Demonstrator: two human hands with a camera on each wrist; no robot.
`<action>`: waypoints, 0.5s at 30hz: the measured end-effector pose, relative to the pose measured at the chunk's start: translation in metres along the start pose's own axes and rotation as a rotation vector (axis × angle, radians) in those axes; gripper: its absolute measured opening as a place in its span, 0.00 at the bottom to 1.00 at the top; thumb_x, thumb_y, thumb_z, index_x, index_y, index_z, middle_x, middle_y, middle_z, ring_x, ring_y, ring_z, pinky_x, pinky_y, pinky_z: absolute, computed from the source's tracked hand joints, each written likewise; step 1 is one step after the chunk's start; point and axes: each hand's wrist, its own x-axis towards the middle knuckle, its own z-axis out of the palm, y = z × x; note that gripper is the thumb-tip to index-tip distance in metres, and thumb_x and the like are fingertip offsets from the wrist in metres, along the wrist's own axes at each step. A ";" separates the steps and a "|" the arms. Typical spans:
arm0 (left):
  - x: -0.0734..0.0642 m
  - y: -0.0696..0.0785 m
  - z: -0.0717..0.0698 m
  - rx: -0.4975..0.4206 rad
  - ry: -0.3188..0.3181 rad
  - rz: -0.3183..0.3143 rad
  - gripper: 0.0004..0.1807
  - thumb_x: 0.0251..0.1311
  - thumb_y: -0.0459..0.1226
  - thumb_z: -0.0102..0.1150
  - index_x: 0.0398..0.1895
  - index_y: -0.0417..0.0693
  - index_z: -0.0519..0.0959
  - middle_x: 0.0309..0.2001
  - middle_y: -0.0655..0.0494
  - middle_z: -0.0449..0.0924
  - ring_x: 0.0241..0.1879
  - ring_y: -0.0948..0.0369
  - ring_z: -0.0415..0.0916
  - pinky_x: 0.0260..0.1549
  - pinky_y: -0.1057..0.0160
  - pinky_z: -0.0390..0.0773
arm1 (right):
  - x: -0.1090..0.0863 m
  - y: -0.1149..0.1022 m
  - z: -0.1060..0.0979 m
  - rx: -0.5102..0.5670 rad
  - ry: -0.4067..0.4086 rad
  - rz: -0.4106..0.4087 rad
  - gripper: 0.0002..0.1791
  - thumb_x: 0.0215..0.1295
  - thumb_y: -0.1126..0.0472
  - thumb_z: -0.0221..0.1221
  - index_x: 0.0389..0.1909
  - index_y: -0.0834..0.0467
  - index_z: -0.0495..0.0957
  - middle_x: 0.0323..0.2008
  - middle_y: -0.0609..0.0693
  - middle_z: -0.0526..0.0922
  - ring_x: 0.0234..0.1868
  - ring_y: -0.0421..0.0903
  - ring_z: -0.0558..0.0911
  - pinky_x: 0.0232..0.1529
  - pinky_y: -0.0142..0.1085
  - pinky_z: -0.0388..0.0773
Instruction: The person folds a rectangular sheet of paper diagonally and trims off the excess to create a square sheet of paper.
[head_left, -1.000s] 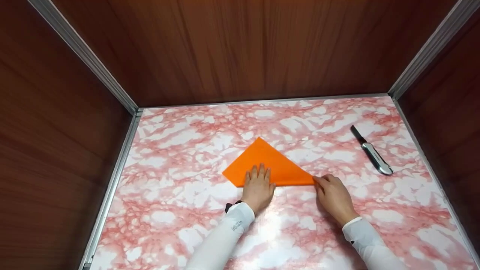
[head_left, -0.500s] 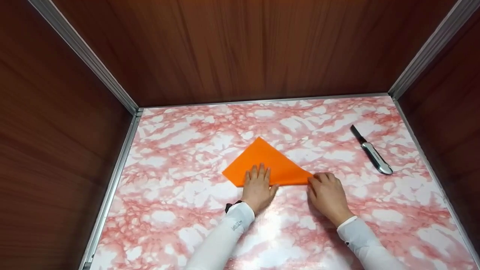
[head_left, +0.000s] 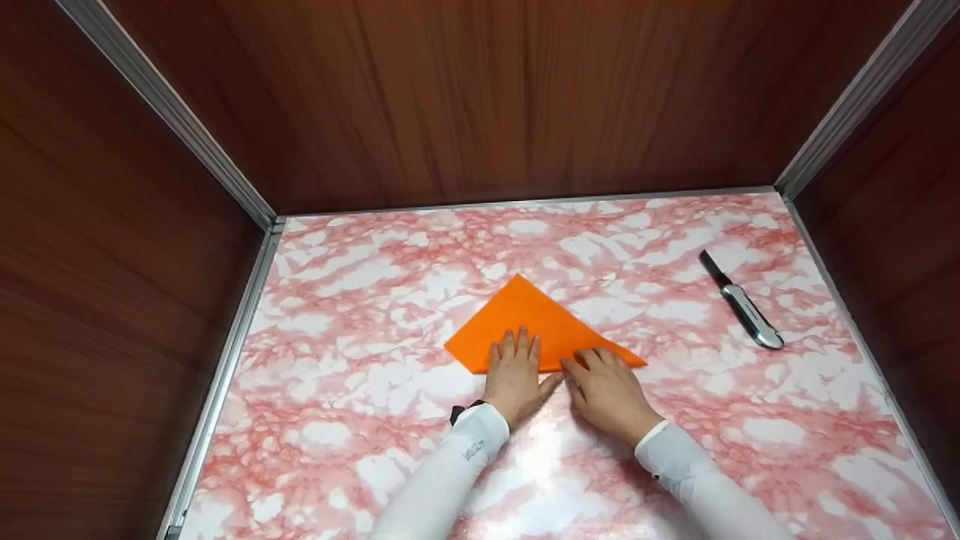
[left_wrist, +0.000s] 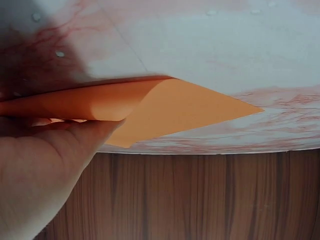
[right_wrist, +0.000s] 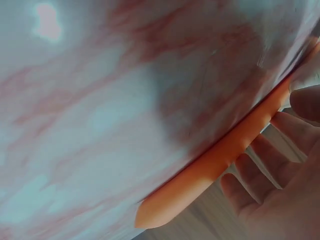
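A folded sheet of orange paper lies on the table, its top corner pointing away and its folded edge toward me. My left hand rests flat on the paper's left half with straight fingers. The right hand touches the near fold right of the left thumb, fingers slightly bent. In the left wrist view, the paper bulges in a soft roll at the fold beside the left hand. In the right wrist view, fingertips of the right hand lie along the rounded orange fold.
A utility knife with a dark blade and a silver-and-black handle lies on the right of the red-and-white marbled table. Brown wood-grain panels with metal edging stand at the back and both sides.
The right hand has slid left along the fold from the paper's right corner, which is now uncovered. The left hand stays in place, its thumb spread further right.
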 end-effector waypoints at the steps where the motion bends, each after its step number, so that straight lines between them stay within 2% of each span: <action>1: 0.000 0.000 0.000 0.000 -0.001 0.001 0.47 0.64 0.70 0.27 0.77 0.50 0.54 0.75 0.45 0.50 0.72 0.44 0.49 0.65 0.42 0.54 | 0.000 0.000 0.001 -0.002 -0.003 0.000 0.20 0.67 0.56 0.57 0.59 0.55 0.79 0.54 0.58 0.77 0.57 0.59 0.70 0.60 0.55 0.62; 9: 0.000 -0.001 0.001 -0.021 0.006 -0.007 0.46 0.65 0.69 0.29 0.77 0.50 0.54 0.75 0.46 0.51 0.72 0.44 0.48 0.65 0.41 0.54 | -0.007 0.006 0.002 -0.030 -0.002 -0.045 0.24 0.61 0.58 0.56 0.59 0.51 0.79 0.54 0.56 0.78 0.56 0.58 0.72 0.60 0.54 0.62; 15: 0.001 0.000 0.003 -0.027 0.011 -0.003 0.46 0.65 0.69 0.28 0.77 0.51 0.55 0.75 0.46 0.50 0.72 0.44 0.48 0.65 0.41 0.53 | -0.008 0.007 0.003 -0.011 -0.009 -0.044 0.23 0.61 0.59 0.55 0.59 0.51 0.80 0.55 0.57 0.77 0.57 0.59 0.71 0.60 0.54 0.62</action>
